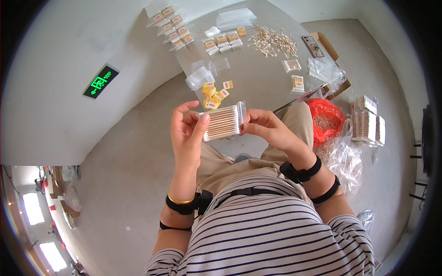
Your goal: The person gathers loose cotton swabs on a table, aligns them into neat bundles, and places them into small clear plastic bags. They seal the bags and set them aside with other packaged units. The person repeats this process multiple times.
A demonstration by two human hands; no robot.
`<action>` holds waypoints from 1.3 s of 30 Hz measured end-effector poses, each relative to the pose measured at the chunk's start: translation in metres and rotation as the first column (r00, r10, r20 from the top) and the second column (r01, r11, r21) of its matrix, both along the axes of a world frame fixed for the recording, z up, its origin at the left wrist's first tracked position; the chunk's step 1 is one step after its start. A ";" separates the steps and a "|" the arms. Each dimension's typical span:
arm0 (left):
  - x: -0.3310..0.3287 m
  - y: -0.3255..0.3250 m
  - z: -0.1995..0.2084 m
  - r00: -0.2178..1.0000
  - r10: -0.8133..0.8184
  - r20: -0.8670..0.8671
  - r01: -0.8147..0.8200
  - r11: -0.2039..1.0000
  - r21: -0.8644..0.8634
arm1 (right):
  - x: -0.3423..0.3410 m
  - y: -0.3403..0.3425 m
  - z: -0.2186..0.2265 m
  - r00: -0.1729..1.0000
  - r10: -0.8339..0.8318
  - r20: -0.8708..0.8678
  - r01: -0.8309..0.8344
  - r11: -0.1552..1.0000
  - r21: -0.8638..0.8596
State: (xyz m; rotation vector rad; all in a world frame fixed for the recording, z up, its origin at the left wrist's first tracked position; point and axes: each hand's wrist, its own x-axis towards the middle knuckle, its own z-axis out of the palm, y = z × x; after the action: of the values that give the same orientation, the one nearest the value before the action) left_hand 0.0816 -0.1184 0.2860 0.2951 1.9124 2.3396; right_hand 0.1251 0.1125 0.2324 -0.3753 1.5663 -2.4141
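Left hand (188, 131): fingers partly curled, thumb and fingertips pinching the left edge of a clear bag of cotton swabs (223, 122); index finger raised and slightly apart. Right hand (264, 126): fingers bent, thumb and fingertips pinching the bag's right edge at its open flap. Bag is held between both hands above the lap, just short of the near edge of the table (258, 73). Contents: a tight, even row of wooden-stick swabs lying parallel, filling the bag side to side.

Positions below are given relative to the held bag.

Just beyond the bag, on the table: small heap of yellow labels (214, 93), loose and overlapping. Next to these, slightly farther, a few empty clear bags (201, 76), crumpled.

Farther beyond, mid-table: short row of filled swab packs (222, 43), each with a yellow label. Beyond and to the left: second, longer row of labelled packs (173, 26) running along the table's far corner. Stack of flat clear bags (235, 18) at the far edge.

Beyond and right: loose pile of swabs (272, 40), unbagged, scattered. Past it, a phone (313, 46) lying flat. Two single packs (294, 73) sit right of centre.

Right of the bag, on the floor: red plastic bag (328, 116), open, holding a mass of swabs; beside it a clear plastic bag (343, 158), also with swabs. Farther right, stacked bundles of packed swabs (367, 123).
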 end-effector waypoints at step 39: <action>0.053 0.009 0.030 0.750 -0.108 -0.652 -0.089 0.961 -0.261 | 0.023 -0.019 0.012 0.979 -0.169 -0.114 0.149 0.974 -0.170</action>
State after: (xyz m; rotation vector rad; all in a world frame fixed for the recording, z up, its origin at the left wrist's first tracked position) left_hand 0.1350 -0.1092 0.3162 1.2500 2.4737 2.0628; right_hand 0.1476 0.0936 0.2447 -0.4597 1.5086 -2.6998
